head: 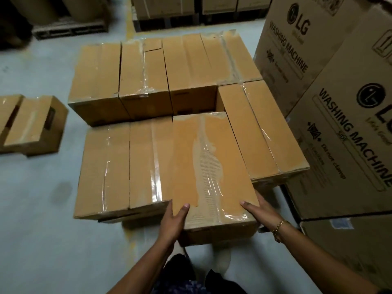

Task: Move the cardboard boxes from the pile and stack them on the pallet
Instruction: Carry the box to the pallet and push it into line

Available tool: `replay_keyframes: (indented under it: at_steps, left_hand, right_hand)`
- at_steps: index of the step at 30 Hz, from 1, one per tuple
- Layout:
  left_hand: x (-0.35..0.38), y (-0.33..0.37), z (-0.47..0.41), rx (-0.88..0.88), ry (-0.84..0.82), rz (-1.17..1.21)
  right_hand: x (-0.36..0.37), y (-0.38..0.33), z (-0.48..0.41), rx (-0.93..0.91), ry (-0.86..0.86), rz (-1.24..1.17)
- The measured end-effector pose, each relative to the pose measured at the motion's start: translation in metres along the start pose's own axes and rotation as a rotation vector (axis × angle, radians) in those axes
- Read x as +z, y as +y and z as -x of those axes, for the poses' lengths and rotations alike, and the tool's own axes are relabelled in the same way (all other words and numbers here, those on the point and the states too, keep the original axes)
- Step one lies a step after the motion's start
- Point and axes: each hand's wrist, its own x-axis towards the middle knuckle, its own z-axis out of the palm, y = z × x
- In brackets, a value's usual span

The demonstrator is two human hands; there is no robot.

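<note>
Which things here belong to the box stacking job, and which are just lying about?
Job: held box, left hand, right hand, stacked boxes, loose boxes at left.
Lying about: washing machine cartons, brown rolls, far pallet, far boxes.

Person viewed from above: left forearm [148, 259] and right forearm [318, 251] are bare. A gold chain bracelet [279, 227] circles the wrist of the right hand [259, 209]. Dark clothing [180, 270] with a blue speckled patch covers the legs.
</note>
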Motion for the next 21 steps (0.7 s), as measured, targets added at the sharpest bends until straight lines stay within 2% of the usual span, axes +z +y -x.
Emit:
replay_keyframes:
  at_steps: [4, 10, 21]
  left_hand:
    - [0.024, -0.009, 0.008, -0.073, 0.008, 0.039]
    - [0.046, -0.014, 0.009, -0.202, -0.057, 0.046]
    - [0.059, -0.028, -0.029, -0.256, -0.023, 0.046]
  right_hand:
    - [-0.009, 0.021, -0.011, 0.028, -0.030, 0.068]
    - [-0.015, 0.046, -0.025, -0.029, -0.025, 0.107]
    - [-0.012, 0.076, -0.067, -0.097, -0.132, 0.113]
